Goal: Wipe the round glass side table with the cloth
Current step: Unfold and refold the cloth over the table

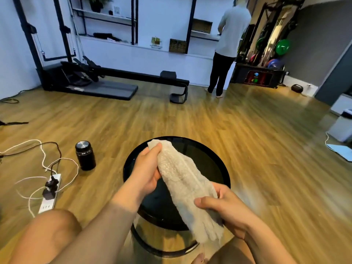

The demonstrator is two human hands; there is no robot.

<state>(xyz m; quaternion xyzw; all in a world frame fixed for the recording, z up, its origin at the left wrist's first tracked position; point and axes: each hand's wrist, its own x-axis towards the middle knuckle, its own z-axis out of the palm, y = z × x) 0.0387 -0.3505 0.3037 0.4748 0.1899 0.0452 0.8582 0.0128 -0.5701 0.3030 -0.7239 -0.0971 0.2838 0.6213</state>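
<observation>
A person sits low with bare knees on each side of a round glass side table. The table is black and shiny, with a dark rim.

Both hands hold a white fluffy cloth up above the table top. The cloth is stretched long between them, from the far left to the near right. The right hand is closed around the near part of the cloth, thumb on top, and the end hangs down below it. The left hand is curled around the far part, with its fingers pinching the top end.

On the wooden floor to the left stands a dark bottle with a shiny lid. Near it lies a white power strip with plugs and tangled wires.

Farther back is a black treadmill. Another person stands at the far wall, facing the shelves.
</observation>
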